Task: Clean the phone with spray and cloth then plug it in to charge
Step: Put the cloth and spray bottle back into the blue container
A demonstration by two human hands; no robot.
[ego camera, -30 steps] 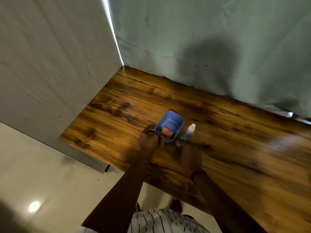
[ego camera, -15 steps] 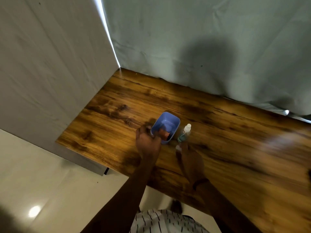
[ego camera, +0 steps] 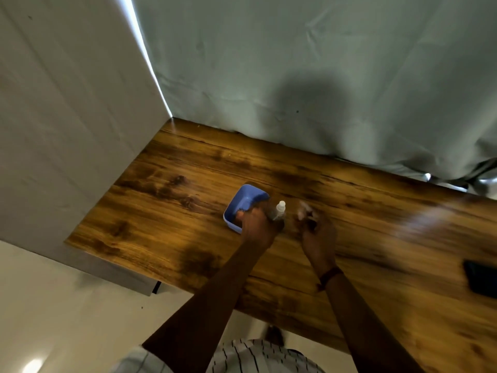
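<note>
Phone (ego camera: 481,279), a dark flat slab w/ rounded corners, lies at the table's right edge, partly cut off by the frame, roughly 4 o'clock from the right hand (ego camera: 317,232) and well apart from it; its long axis looks to run near-far, tilted a bit, though w/ the crop that's only a guess. Right hand is clearly the nearer one to it. Left hand (ego camera: 258,224) sits at the near rim of the blue tub (ego camera: 242,203), fingers curled down at the tub's corner and just beside the spray bottle (ego camera: 279,211); can't tell if it's gripping the bottle, the tub or sth inside, as the hand covers the contact. The right hand is at 3 o'clock of the bottle, fingers bunched narrow around a small pale blurred item, poss. the bottle's cap, but the motion blur is too heavy to be sure. Bottle is small, upright, clear body w/ white top, prob. hard plastic and light. Tub is smooth, glossy plastic, rounded-rectangular, w/ sth orange-brown inside, maybe the cloth. Table (ego camera: 174,211) is dark-streaked wood grain w/ a sheen, so things would likely slide on it easily. Judged from this, cleaning has not begun; the spray is being readied, and it must next get to the phone, or the phone be fetched by the right hand.
</note>
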